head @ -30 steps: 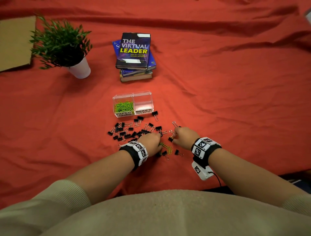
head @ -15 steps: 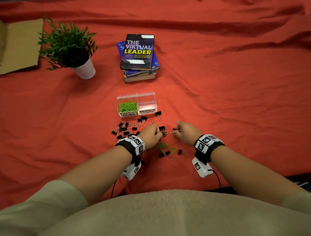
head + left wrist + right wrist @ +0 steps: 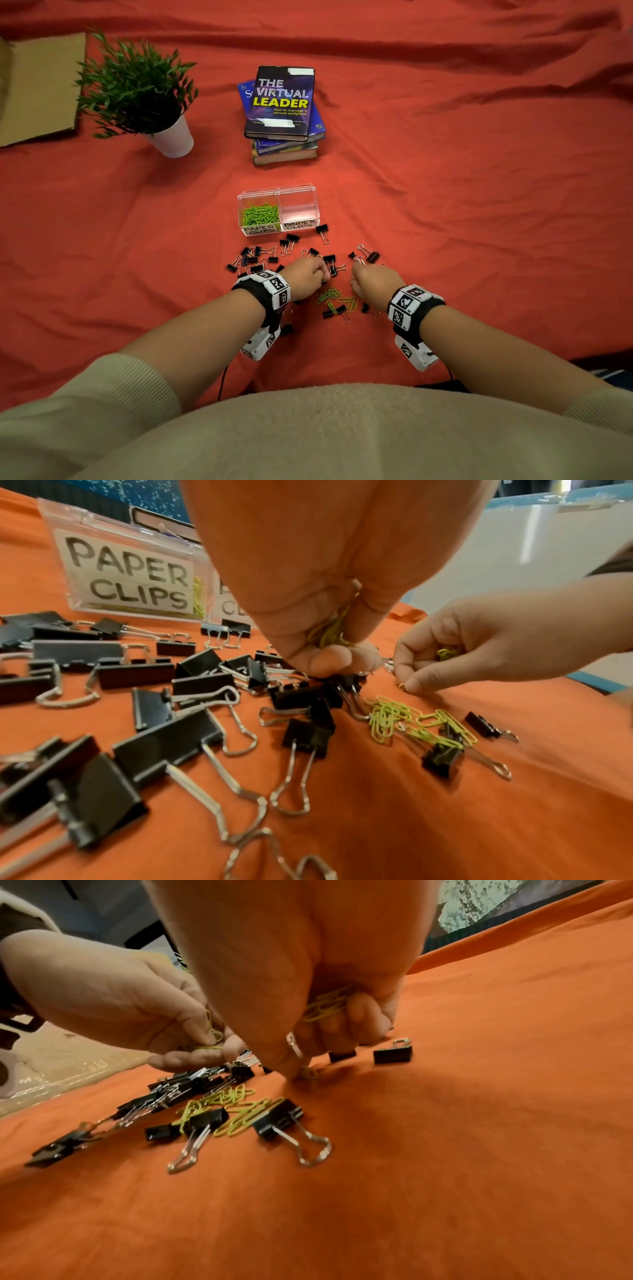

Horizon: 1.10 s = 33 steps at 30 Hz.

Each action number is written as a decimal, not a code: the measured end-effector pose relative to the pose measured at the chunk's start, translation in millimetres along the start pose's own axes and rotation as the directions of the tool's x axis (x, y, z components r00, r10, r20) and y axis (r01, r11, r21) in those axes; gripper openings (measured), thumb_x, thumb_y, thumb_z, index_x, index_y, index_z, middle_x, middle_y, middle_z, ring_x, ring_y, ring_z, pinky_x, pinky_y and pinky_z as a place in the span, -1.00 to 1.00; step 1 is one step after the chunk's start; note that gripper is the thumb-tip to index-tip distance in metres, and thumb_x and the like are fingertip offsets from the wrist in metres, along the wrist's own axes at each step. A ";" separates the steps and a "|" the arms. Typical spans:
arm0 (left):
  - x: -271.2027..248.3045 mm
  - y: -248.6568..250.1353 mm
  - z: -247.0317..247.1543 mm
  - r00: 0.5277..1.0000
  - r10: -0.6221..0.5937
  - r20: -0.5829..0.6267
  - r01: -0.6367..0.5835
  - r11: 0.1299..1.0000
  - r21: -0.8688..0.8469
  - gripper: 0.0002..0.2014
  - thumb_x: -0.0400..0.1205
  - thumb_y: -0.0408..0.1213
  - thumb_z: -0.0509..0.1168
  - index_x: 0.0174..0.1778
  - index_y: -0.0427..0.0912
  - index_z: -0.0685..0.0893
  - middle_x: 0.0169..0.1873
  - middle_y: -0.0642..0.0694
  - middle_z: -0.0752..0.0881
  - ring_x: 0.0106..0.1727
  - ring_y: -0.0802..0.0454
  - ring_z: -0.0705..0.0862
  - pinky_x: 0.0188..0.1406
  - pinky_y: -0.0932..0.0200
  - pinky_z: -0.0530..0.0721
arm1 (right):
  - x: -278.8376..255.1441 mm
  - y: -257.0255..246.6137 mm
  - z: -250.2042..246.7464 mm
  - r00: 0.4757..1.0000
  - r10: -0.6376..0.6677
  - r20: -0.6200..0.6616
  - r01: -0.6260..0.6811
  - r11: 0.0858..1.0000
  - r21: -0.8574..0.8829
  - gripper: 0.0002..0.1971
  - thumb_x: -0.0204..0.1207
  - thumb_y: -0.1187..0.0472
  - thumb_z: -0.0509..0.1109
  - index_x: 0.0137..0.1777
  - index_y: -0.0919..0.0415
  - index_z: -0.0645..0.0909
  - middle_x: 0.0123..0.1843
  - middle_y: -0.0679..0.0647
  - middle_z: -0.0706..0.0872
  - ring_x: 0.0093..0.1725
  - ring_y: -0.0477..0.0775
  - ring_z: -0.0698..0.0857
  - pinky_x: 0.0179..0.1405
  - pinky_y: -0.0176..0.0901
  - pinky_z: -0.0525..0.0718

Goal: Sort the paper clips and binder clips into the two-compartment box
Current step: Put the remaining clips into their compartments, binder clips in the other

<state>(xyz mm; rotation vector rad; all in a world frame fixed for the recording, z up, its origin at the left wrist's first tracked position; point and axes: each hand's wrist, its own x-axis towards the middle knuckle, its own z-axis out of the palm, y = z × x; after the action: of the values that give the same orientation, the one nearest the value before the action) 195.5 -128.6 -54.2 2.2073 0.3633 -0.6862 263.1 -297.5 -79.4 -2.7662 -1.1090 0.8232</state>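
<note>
A clear two-compartment box (image 3: 278, 209) stands on the red cloth; its left half, labelled PAPER CLIPS (image 3: 128, 577), holds green paper clips (image 3: 259, 213), and its right half, labelled BINDER CLIPS, looks empty. Several black binder clips (image 3: 287, 244) (image 3: 164, 741) (image 3: 276, 1119) lie scattered in front of it. Loose green paper clips (image 3: 334, 298) (image 3: 390, 718) (image 3: 236, 1093) lie between my hands. My left hand (image 3: 305, 279) (image 3: 329, 645) holds a bunch of green paper clips in curled fingers. My right hand (image 3: 371, 282) (image 3: 308, 1042) also grips green paper clips and pinches one more on the cloth.
A stack of books (image 3: 282, 113) lies behind the box. A potted green plant (image 3: 144, 96) in a white pot stands at the back left, with a cardboard sheet (image 3: 37, 89) beside it. The red cloth (image 3: 479, 205) is wrinkled.
Both hands have shifted slightly forward over the clips. More green paper clips lie uncovered between them than a second ago.
</note>
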 end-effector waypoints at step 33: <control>-11.1 -23.0 -28.3 0.984 0.090 -0.154 -0.077 0.993 0.087 -0.88 0.63 -0.30 0.22 -0.19 -0.23 0.55 -0.37 -0.14 0.56 -0.39 -0.01 0.47 -0.38 0.14 0.51 | 6.0 -45.0 6.7 0.999 -0.049 -0.002 0.049 0.975 0.218 -0.72 0.46 0.24 0.40 0.15 0.25 0.52 0.15 0.15 0.61 0.11 0.16 0.63 0.07 -0.05 0.61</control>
<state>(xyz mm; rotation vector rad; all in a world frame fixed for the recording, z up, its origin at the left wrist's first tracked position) 186.1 -92.6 -46.0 2.3468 0.3250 -0.4903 235.1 -261.2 -77.3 -2.5491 -1.0152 0.8862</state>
